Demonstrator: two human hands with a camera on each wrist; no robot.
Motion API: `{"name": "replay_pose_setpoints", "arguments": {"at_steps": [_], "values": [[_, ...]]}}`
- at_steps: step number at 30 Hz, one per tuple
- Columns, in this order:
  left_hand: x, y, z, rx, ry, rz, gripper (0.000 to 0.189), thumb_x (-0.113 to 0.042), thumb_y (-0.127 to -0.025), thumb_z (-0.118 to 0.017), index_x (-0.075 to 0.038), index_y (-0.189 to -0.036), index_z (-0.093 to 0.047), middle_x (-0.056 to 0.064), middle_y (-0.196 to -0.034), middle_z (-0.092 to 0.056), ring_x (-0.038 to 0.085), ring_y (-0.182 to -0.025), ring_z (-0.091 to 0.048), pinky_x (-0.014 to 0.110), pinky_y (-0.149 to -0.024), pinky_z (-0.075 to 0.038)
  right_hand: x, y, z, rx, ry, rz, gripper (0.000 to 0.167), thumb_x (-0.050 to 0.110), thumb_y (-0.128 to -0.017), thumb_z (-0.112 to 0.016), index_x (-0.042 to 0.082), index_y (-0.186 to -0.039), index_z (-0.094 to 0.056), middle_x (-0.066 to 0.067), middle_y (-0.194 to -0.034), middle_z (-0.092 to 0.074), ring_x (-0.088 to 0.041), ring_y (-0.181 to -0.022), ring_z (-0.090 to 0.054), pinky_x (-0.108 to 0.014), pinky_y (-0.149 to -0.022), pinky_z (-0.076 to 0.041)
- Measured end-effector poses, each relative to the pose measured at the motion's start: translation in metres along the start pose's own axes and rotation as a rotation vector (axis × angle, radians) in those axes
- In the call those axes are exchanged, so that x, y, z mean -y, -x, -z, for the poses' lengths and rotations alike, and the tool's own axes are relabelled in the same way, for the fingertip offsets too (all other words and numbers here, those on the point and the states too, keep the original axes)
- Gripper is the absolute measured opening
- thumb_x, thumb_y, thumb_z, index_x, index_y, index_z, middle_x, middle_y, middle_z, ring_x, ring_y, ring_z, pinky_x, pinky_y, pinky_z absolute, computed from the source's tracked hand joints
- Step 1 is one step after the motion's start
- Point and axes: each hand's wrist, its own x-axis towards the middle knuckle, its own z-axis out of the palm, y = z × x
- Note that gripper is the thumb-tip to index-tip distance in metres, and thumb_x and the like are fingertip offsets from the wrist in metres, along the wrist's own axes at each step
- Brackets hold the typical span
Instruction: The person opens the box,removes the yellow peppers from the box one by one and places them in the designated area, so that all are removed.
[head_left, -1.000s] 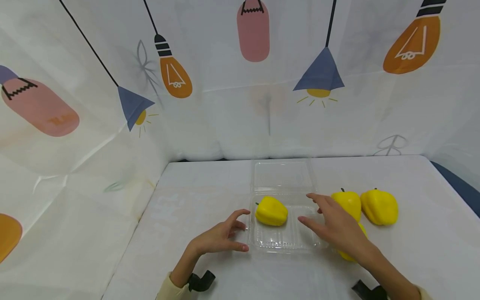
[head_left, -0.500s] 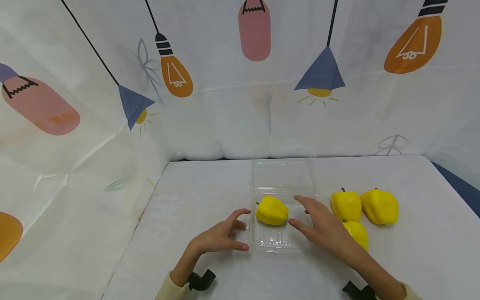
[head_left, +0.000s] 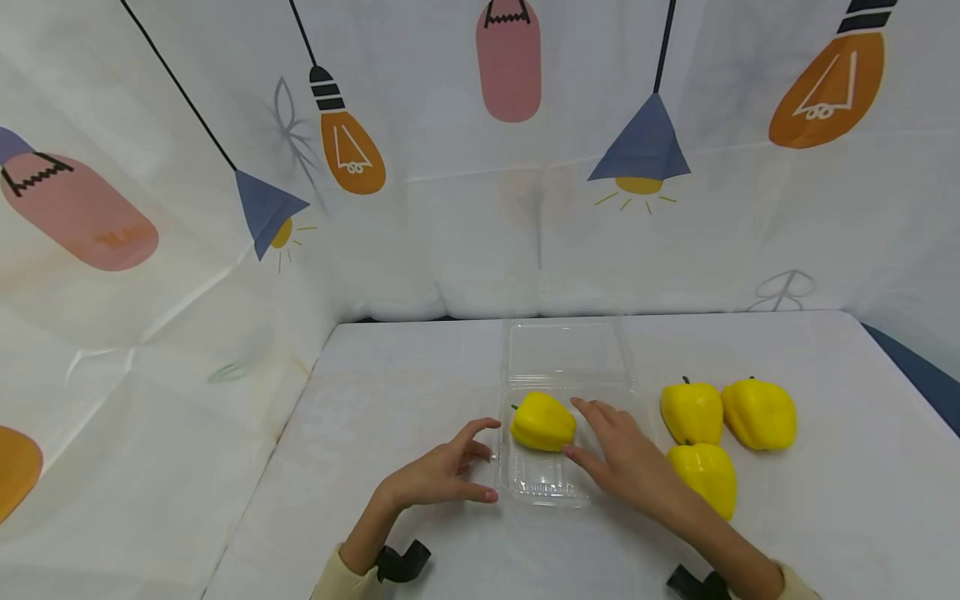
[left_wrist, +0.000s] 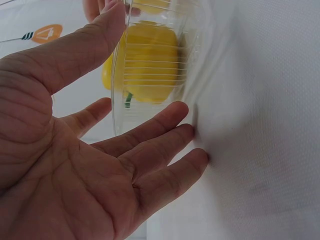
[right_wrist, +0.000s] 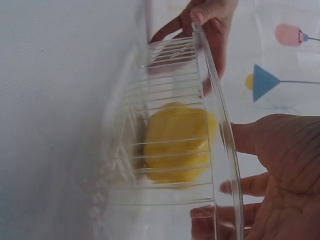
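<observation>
A yellow bell pepper lies in the left part of a clear plastic clamshell box, whose lid is folded back flat behind it. My left hand is beside the box's left wall, thumb and fingers spread; the left wrist view has its fingertips low by the clear wall. Reaching in from the right, my right hand hangs over the box with index finger and thumb parted at the pepper's right edge. Through the ribbed wall in the right wrist view, the pepper stays resting inside.
Three more yellow bell peppers cluster right of the box: a back left one, a back right one and a front one. The white table meets a lamp-printed curtain at the back and left.
My right hand has moved left from beside the loose peppers to the pepper in the box, uncovering the front loose one. My left hand has stayed still.
</observation>
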Motion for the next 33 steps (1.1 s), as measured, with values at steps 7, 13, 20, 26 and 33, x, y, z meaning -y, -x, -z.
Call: {"name": "replay_pose_setpoints", "arguments": {"at_steps": [7,13,20,26,33], "values": [[-0.001,0.0,0.001,0.001,0.009,0.002,0.088,-0.034,-0.078,-0.077,-0.033,-0.145,-0.019,0.008,-0.126,-0.055,0.024,-0.12,-0.05,0.049,-0.104,-0.037,0.002,-0.006,-0.005,0.033,0.008,-0.002,0.068,0.046,-0.087,-0.064,0.019,-0.143,-0.038,-0.009,-0.14,-0.044,-0.031,-0.122,-0.045,-0.054,-0.092,-0.045],[-0.001,0.0,0.0,0.003,0.007,0.003,0.089,-0.034,-0.078,-0.077,-0.032,-0.145,-0.019,0.007,-0.126,-0.055,0.024,-0.12,-0.05,0.048,-0.104,-0.037,0.006,-0.01,-0.008,0.062,0.006,-0.005,0.069,0.044,-0.087,-0.064,0.018,-0.143,-0.036,-0.008,-0.141,-0.044,-0.031,-0.122,-0.044,-0.055,-0.093,-0.044],[-0.002,0.0,0.001,0.004,0.004,0.0,0.09,-0.036,-0.077,-0.077,-0.032,-0.145,-0.019,0.007,-0.126,-0.055,0.024,-0.12,-0.051,0.047,-0.103,-0.038,0.01,-0.013,-0.01,0.081,0.006,-0.026,0.071,0.046,-0.087,-0.063,0.019,-0.145,-0.033,-0.009,-0.144,-0.04,-0.032,-0.125,-0.042,-0.056,-0.094,-0.043],[-0.001,0.0,0.0,0.002,0.004,0.001,0.09,-0.036,-0.077,-0.077,-0.032,-0.145,-0.019,0.006,-0.125,-0.055,0.023,-0.12,-0.051,0.047,-0.103,-0.038,0.012,-0.014,-0.012,0.078,0.0,-0.027,0.072,0.043,-0.087,-0.065,0.018,-0.145,-0.033,-0.009,-0.144,-0.041,-0.031,-0.124,-0.043,-0.055,-0.096,-0.042],[-0.001,-0.001,0.0,-0.001,-0.002,0.003,0.09,-0.035,-0.077,-0.077,-0.032,-0.145,-0.019,0.006,-0.125,-0.055,0.023,-0.119,-0.051,0.047,-0.103,-0.039,0.013,-0.016,-0.013,0.065,-0.017,0.003,0.07,0.04,-0.086,-0.067,0.016,-0.144,-0.035,-0.01,-0.142,-0.043,-0.03,-0.122,-0.045,-0.053,-0.096,-0.043]]}}
